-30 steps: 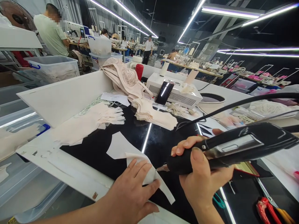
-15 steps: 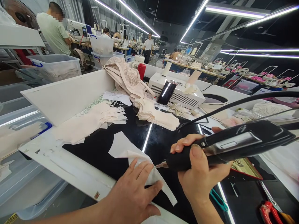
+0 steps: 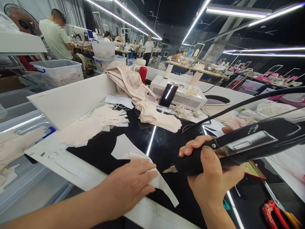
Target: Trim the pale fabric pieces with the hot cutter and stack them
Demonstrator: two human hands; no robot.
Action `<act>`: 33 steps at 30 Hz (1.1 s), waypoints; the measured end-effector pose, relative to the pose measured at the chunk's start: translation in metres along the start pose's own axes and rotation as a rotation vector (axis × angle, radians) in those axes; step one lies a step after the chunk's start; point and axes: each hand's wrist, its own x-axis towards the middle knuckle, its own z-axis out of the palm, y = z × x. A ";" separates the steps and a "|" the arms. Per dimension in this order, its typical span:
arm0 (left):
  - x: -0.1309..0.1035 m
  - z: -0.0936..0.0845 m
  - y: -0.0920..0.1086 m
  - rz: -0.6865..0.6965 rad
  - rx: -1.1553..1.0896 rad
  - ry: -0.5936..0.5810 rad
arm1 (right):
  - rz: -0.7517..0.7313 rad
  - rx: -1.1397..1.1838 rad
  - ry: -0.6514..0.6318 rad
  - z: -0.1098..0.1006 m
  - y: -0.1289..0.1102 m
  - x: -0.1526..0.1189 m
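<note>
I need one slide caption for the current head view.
Right hand grips a black tool beside pale material under the left hand.

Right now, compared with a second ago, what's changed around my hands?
Your right hand has drawn the tool to the right, so its tip now stands clear of the cloth. Your left hand has shifted left, its spread fingers now closer together. The tool stays gripped; the cloth and phone look about where they were.
</note>
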 end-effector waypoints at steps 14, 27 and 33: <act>0.013 -0.011 -0.017 -0.017 0.381 -0.170 | -0.003 0.041 -0.052 -0.023 -0.014 -0.006; 0.025 -0.005 0.014 -0.099 0.440 -0.254 | -0.063 -0.020 -0.038 -0.040 -0.017 -0.006; 0.031 0.000 0.013 0.163 0.316 -0.100 | -0.074 -0.029 0.019 -0.040 -0.015 -0.004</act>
